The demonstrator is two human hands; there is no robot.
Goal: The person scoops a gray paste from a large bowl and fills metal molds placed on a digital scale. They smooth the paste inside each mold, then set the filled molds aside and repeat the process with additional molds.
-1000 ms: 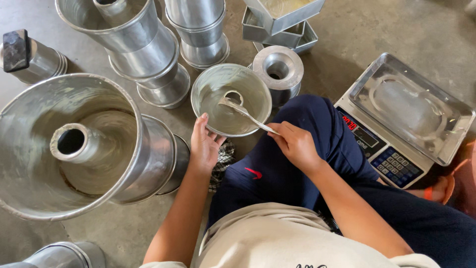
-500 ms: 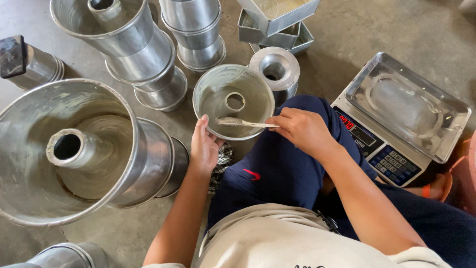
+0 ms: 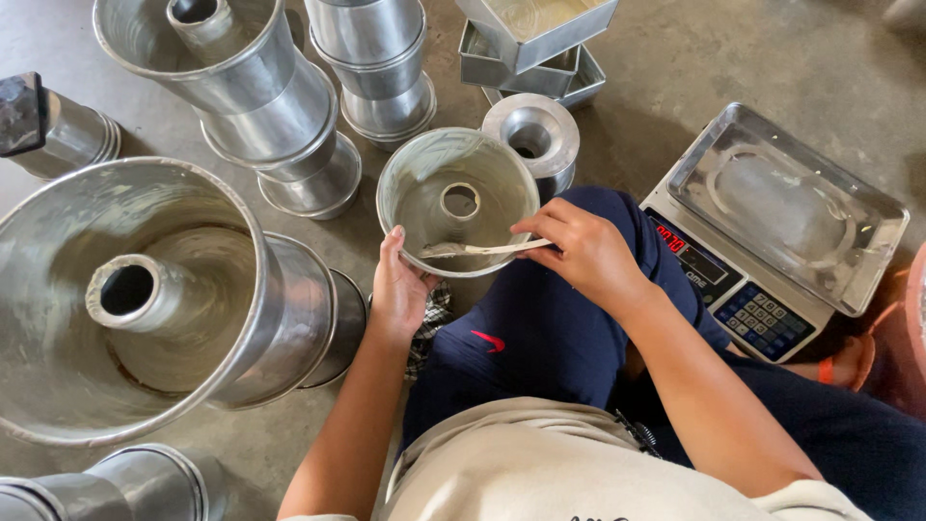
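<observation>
Tube pan (image 3: 424,188) held at rim by left hand (image 3: 397,291), grip clamped; brush (image 3: 482,249) pinched in right hand (image 3: 584,251), bristles inside pan.

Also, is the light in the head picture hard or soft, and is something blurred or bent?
Head view: soft, even light with weak shadows; dull sheen, no harsh glare, on the small round metal tube pan; left hand and right hand sharp; the large metal tube pan bulges near the left edge, probably wide-lens distortion.
</observation>
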